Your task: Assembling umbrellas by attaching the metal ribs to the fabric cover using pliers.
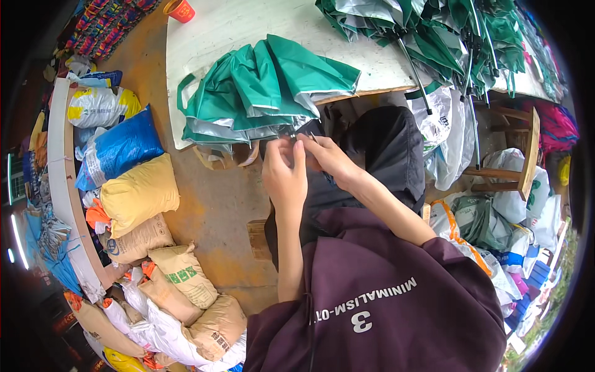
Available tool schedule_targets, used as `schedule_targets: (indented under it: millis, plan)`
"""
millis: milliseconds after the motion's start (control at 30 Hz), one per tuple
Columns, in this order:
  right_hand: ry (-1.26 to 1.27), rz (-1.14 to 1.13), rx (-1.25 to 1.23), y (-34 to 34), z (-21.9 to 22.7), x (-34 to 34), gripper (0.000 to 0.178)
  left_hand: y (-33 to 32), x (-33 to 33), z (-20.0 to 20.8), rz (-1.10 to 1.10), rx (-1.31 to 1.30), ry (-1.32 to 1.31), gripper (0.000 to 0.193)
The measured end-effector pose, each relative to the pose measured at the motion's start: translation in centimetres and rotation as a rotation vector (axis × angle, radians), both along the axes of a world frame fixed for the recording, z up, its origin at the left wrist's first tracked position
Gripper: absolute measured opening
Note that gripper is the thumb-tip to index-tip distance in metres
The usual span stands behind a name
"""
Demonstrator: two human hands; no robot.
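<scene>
A green umbrella (260,80) with a silver lining lies half-folded over the front edge of the white table (204,37). A green strap loop hangs at its left. My left hand (285,170) is closed, its thumb and fingers pinched on the metal end of the umbrella's frame below the cloth. Close beside it, my right hand (331,160) is closed as well, its fingertips meeting near the same spot. A thin dark piece shows at those fingertips, too small to name. Both hands are above my lap.
More green umbrellas (434,56) with metal shafts are heaped at the table's right, some shafts hanging over the edge. A red cup (180,10) stands at the far left corner. Filled sacks (141,189) line the left side. A wooden stool (524,155) and plastic bags are at right.
</scene>
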State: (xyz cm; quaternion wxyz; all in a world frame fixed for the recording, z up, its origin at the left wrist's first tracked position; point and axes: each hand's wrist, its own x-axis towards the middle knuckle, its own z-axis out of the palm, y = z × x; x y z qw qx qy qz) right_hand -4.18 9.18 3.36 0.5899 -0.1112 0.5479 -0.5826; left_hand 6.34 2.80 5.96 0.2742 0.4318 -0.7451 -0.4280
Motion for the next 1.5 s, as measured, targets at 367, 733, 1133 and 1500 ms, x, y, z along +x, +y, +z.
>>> schedule_targets:
  millis: [367,733,1133,1500]
  plan:
    - [0.039,0.227,-0.004,-0.5,2.0,-3.2,0.045,-1.1,-1.3,-0.4,-0.042,-0.454,-0.202,0.019]
    - [-0.123,-0.067,-0.011,-2.2,-0.3,-1.9,0.043,-1.2,-1.9,-2.1,0.012,-0.511,-0.220,0.017]
    - [-0.065,-0.156,-0.008,-3.9,2.0,-2.2,0.039,0.5,-0.4,1.0,-0.223,-0.719,-0.228,0.025]
    - [0.010,-0.023,0.000,-1.3,1.3,-4.5,0.040,6.6,3.2,1.7,-0.396,-0.472,-0.100,0.019]
